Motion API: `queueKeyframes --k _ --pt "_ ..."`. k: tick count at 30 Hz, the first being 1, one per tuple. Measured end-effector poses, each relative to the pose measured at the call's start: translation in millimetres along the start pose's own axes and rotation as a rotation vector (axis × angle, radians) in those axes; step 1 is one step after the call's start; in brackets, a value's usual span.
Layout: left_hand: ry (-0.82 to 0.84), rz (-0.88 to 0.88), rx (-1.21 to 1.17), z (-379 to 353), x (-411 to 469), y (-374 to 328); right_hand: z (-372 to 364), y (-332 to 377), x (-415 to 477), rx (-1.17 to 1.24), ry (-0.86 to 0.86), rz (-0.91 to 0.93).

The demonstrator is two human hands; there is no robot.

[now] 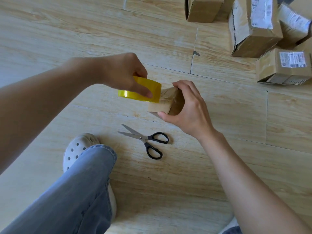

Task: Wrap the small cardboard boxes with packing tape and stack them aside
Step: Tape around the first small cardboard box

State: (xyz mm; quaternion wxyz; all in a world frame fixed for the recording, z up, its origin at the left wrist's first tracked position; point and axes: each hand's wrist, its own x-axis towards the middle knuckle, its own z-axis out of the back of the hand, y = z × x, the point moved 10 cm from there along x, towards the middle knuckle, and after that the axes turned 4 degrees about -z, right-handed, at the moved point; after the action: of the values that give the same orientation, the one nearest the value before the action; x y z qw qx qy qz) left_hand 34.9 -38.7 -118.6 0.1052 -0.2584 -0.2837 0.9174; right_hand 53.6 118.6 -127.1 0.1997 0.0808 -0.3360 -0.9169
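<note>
A small cardboard box [166, 102] is held above the wooden floor at the centre of the head view. My right hand [187, 107] grips it, fingers over its top and thumb under its near edge. My left hand [121, 73] holds a yellow roll of packing tape [135, 92] by its rim, thumb across the outer face. The roll's right edge touches the box's left face.
Black-handled scissors [146, 140] lie open on the floor [84, 31] just below the box. Several taped cardboard boxes with labels [253, 26] crowd the top right corner. My jeans leg [70, 191] and a white clog [76, 149] fill the lower left.
</note>
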Motion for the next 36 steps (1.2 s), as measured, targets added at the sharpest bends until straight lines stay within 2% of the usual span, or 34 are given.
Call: queueKeyframes --k 4,11,14,19,23,26,30,36 --pt "-0.123 0.113 0.225 15 -4 16 1 -5 -9 0.044 -0.001 0.002" --pt "0.004 0.051 -0.131 -1 -19 23 14 -28 -25 0.095 -0.028 -0.019" --pt "-0.001 0.062 -0.054 -3 -15 24 13 -26 -26 0.074 0.026 -0.014" --pt "-0.134 0.19 0.214 9 -24 47 25 -35 -30 0.046 0.046 -0.053" --pt "-0.127 0.187 0.074 1 -24 47 26 -53 -35 0.058 0.109 -0.144" --pt "-0.129 0.148 0.037 -2 -17 36 29 -77 -41 -0.026 0.198 -0.209" --pt "-0.059 0.1 -0.035 -13 -6 25 36 -108 -53 -0.067 0.255 -0.28" --pt "-0.091 0.138 -0.055 -8 -6 30 23 -110 -50 0.03 0.192 -0.266"
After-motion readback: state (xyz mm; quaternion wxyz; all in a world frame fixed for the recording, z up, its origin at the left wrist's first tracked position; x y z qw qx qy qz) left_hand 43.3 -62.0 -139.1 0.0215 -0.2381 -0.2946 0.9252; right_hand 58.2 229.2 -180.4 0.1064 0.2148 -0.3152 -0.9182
